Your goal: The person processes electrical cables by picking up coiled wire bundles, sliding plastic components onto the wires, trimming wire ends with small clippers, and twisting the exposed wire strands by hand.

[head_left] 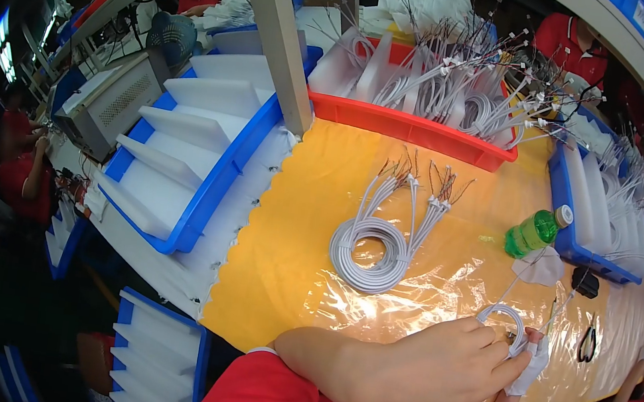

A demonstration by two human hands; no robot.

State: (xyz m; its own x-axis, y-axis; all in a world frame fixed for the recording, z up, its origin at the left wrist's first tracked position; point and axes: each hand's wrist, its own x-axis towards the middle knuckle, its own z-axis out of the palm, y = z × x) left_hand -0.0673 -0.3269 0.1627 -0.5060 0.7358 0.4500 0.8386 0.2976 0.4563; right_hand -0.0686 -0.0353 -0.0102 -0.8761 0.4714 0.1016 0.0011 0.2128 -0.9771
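The person's left hand (450,365), reaching in from 8 o'clock, has its fingers curled over a small ring of white cable (505,309); the right hand (531,365), partly covered in white, grips beside it — its exact hold is hidden. The ring, at the left hand's 1 o'clock, arches toward 12, with thin leads trailing toward 1.

The near edge of the yellow-covered counter (274,263) curves past at 5 o'clock from the ring; open room stretches toward 9. At 10 lies a thick white cable coil (369,265), its bare-wire ends pointing to 12 and 1. Farther — a green plastic bottle (529,234) toward 12, a red rectangular tray (412,124) at 11.
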